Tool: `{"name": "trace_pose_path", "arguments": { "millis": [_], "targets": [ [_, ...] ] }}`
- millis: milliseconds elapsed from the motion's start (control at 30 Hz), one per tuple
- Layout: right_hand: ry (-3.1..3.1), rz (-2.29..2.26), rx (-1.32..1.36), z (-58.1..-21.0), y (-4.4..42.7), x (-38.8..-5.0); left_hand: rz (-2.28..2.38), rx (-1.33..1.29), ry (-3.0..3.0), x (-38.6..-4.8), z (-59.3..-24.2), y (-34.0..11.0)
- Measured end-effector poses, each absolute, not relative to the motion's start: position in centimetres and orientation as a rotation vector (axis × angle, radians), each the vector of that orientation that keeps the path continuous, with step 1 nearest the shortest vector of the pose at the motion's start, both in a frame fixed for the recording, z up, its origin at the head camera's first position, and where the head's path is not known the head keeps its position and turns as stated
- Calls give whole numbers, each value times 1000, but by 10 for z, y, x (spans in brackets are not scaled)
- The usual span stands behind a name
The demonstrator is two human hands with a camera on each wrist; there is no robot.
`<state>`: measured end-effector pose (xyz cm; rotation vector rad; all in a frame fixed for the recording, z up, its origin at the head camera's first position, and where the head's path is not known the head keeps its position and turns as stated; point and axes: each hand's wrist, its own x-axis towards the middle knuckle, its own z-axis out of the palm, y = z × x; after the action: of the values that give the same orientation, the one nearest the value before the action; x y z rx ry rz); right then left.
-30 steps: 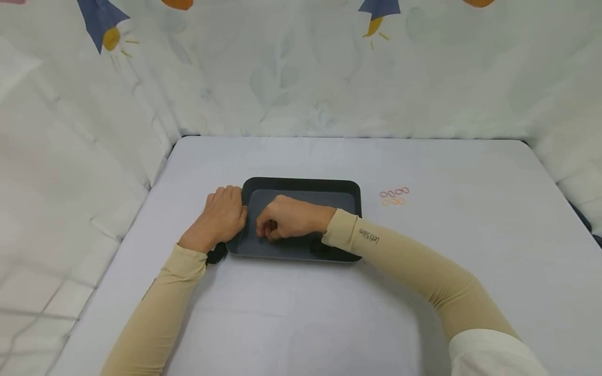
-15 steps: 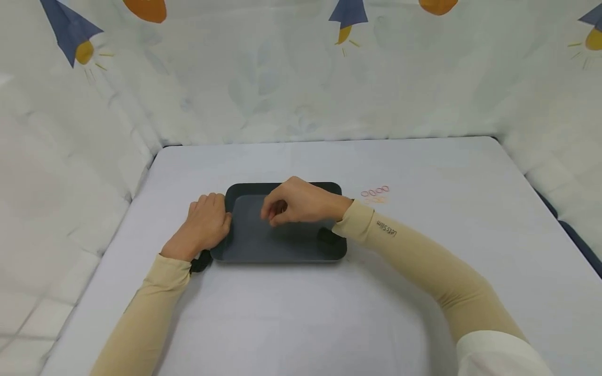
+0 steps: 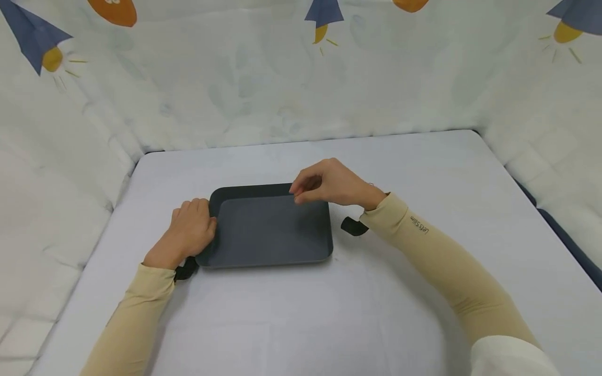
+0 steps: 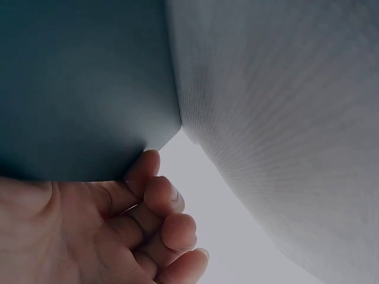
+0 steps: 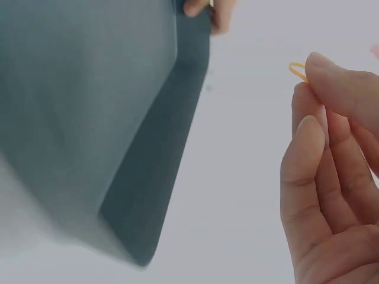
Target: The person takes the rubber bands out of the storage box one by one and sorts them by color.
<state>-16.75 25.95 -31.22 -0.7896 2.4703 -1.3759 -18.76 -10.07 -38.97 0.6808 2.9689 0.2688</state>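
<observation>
A dark grey rectangular tray (image 3: 268, 230) sits on the white table. My left hand (image 3: 188, 230) grips its left edge, the fingers curled against the rim in the left wrist view. My right hand (image 3: 336, 183) is raised over the tray's far right corner. Between thumb and forefinger it pinches a small orange-yellow rubber band (image 5: 291, 67), seen as a loop in the right wrist view. In the head view this band is too small to make out. Nothing shows lying on the visible tray floor.
White cloth covers the table (image 3: 291, 313), and a patterned curtain (image 3: 263, 78) hangs behind it. A dark wrist device (image 3: 355, 226) hangs under the right wrist. Right of the tray, the right hand and forearm hide most of the spot where loose bands lay.
My right hand has risen from low over the tray's middle and moved right to its far right corner. My left hand keeps its grip on the tray. The head view has shifted.
</observation>
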Motion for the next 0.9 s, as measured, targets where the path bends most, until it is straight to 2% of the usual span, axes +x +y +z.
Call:
{"name": "trace_pose_path", "arguments": {
  "millis": [367,900],
  "targets": [
    [2575,-1531,-381,-320,313,-162,270,663,2981,-183,-387,-114],
    [2616,-1583,-53,-349,367,-152,267,679,3006,-177,-390,-123]
  ]
}}
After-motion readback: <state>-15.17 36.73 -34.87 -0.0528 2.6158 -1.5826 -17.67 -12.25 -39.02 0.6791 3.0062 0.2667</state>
